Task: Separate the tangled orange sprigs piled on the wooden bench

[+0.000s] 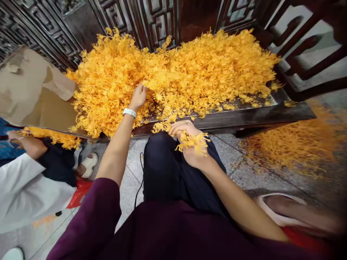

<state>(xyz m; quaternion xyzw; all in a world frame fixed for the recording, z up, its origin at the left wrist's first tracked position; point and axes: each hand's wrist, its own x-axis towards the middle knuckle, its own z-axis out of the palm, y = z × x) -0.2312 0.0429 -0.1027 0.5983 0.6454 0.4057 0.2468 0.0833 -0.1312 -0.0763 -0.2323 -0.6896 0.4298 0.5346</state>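
Note:
A big heap of yellow-orange, flower-like plastic pieces [217, 72] with thin curling arms covers a dark wooden bench [244, 117]. My left hand [139, 96], with a pale band on its wrist, reaches to the middle of the heap. Its fingers are closed on a light yellow bunch of these pieces [159, 82]. Above my knees, my right hand [189, 139] is curled around a small cluster of yellow pieces [195, 141]; some stick out from the palm side. More pieces hang off the bench edge beside its fingertips.
A torn cardboard box [35, 90] stands at the left. Beyond it, a co-worker's hand [28, 142] is near more yellow pieces. An orange pile of thin strands [292, 141] lies on the floor at right. Dark carved lattice [159, 21] backs the bench. Another person's foot [284, 206] is at lower right.

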